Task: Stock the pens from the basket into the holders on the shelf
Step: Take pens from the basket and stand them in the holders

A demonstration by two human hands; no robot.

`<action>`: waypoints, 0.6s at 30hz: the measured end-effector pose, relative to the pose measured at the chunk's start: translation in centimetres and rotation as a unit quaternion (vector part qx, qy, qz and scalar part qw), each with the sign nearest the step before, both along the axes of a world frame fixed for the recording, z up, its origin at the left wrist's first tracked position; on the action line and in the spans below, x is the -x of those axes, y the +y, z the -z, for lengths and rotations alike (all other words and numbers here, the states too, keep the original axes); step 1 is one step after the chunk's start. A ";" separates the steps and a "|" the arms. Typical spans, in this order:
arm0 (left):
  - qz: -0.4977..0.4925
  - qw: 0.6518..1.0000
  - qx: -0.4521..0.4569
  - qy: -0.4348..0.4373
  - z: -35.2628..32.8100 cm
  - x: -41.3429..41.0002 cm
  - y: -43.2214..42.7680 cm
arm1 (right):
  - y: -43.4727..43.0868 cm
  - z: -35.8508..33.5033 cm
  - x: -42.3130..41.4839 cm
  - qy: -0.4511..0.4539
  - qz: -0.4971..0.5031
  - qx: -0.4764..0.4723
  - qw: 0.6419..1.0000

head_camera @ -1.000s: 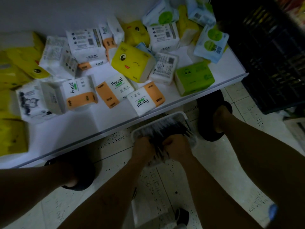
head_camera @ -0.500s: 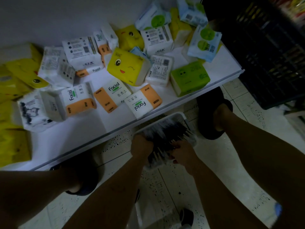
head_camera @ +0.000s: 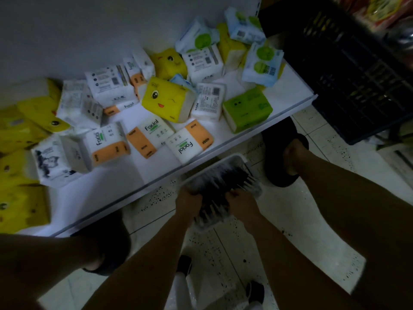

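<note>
Left grip (head_camera: 188,201) and right grip (head_camera: 240,198) clutch pens (head_camera: 221,182) in the basket (head_camera: 234,157) beside the shelf (head_camera: 111,193).

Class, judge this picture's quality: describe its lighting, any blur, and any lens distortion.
Head view: dim overall, the white shelf brightest; pens in the basket smear into blurred streaks; the crate top right is nearly black and soft; the wide lens seems to enlarge the legs at the edges.
</note>
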State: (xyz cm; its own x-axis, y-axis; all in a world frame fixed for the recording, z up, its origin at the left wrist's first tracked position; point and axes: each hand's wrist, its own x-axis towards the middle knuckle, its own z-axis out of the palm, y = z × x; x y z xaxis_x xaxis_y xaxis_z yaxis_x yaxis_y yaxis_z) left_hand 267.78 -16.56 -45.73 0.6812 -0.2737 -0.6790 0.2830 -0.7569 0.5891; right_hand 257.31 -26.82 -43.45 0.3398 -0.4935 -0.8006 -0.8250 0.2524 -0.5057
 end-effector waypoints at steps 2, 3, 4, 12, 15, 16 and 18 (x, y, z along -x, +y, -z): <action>-0.020 0.999 0.028 0.018 -1.5 0.4 0.6 | 0.4 -1.1 0.2 -0.021 0.004 0.011 1.000; -0.030 0.998 0.044 0.025 -2.4 0.6 0.9 | 0.7 -1.6 0.3 -0.038 0.007 0.011 0.999; -0.035 0.997 0.061 0.029 -3.4 0.7 1.2 | 0.9 -2.2 0.4 -0.048 0.003 0.018 0.999; -0.032 0.984 0.171 -0.033 -12.9 0.5 4.7 | 4.0 -10.3 -0.2 -0.172 0.013 -0.009 0.985; -0.020 0.972 0.212 -0.097 -16.9 -0.3 6.0 | 5.2 -14.4 -0.8 -0.234 -0.005 0.043 0.971; -0.012 0.967 0.219 -0.127 -18.2 -0.7 6.5 | 5.8 -15.7 -0.9 -0.267 0.002 0.048 0.962; 0.012 0.957 0.235 -0.167 -20.7 -1.4 7.2 | 6.8 -18.0 -1.3 -0.322 0.024 0.052 0.945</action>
